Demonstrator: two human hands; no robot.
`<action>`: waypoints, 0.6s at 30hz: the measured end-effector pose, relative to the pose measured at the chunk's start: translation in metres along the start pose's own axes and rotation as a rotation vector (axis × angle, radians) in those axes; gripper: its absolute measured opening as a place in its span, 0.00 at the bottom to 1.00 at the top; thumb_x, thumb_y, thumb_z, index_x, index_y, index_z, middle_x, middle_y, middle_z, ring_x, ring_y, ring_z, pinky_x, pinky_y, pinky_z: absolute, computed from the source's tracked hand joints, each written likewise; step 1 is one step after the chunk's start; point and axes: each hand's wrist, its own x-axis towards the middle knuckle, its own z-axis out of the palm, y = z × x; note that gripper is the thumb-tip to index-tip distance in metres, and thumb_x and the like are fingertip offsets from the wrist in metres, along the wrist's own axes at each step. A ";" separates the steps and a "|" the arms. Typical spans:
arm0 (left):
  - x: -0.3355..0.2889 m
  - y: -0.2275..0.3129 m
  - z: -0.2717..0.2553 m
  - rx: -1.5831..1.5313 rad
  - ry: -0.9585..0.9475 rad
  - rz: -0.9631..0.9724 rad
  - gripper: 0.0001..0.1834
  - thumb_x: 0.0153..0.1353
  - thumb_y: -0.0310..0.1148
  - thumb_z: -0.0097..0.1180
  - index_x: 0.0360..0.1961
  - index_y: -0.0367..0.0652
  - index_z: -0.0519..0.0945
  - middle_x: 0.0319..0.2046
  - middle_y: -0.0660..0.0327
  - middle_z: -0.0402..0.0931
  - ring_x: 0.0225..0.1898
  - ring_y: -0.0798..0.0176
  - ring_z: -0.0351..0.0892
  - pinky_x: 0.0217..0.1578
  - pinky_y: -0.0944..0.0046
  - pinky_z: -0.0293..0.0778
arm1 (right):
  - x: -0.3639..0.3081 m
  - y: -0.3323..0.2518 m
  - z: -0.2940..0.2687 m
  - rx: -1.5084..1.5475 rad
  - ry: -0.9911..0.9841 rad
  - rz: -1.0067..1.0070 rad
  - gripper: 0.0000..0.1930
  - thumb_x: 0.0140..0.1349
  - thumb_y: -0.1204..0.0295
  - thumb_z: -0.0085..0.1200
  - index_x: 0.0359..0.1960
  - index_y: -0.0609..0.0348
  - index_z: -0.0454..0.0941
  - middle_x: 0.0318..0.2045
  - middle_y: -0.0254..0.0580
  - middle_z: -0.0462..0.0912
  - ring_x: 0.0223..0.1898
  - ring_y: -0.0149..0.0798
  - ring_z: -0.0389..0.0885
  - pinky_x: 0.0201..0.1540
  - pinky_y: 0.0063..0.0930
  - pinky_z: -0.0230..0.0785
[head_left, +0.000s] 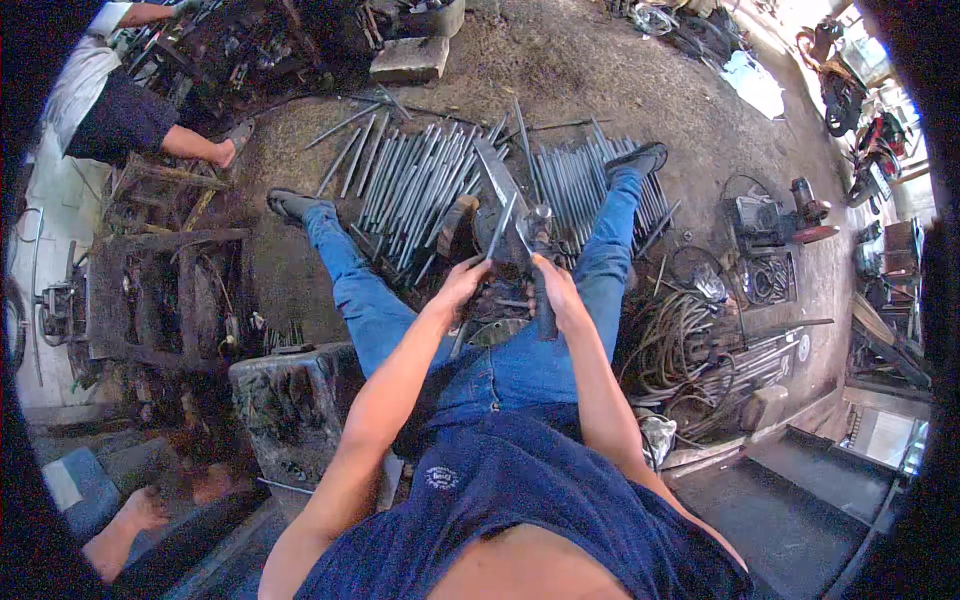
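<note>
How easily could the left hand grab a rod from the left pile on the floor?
Probably not straight away: the left hand already grips a thin metal rod. Were it freed, the way to the left pile of rods looks mostly open.

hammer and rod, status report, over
Left grip shut on rod. Right grip shut on hammer. Flat bar close ahead; loose rods on floor.

The brown floor (560, 80) carries two spreads of metal rods (420, 185), coiled cable (660, 345), a grey block (410, 62)
</note>
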 end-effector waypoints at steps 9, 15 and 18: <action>-0.008 -0.020 0.003 -0.253 -0.221 -0.115 0.17 0.67 0.42 0.46 0.45 0.41 0.78 0.36 0.64 0.78 0.35 0.67 0.78 0.37 0.67 0.74 | 0.011 0.009 -0.001 0.031 0.039 -0.043 0.21 0.63 0.51 0.50 0.31 0.61 0.76 0.19 0.37 0.76 0.15 0.33 0.73 0.19 0.27 0.67; -0.023 -0.011 0.009 -0.028 -0.096 0.034 0.20 0.68 0.45 0.48 0.53 0.42 0.76 0.34 0.68 0.75 0.33 0.75 0.69 0.35 0.72 0.68 | 0.018 0.022 -0.003 0.049 0.006 -0.079 0.21 0.64 0.52 0.49 0.32 0.61 0.75 0.19 0.37 0.76 0.16 0.33 0.74 0.19 0.28 0.70; -0.019 -0.018 0.001 0.045 -0.127 0.015 0.24 0.68 0.47 0.45 0.58 0.45 0.72 0.48 0.63 0.76 0.43 0.68 0.73 0.43 0.67 0.70 | 0.013 0.014 0.002 0.059 -0.002 -0.025 0.20 0.64 0.52 0.49 0.33 0.59 0.74 0.18 0.37 0.75 0.15 0.33 0.73 0.18 0.28 0.68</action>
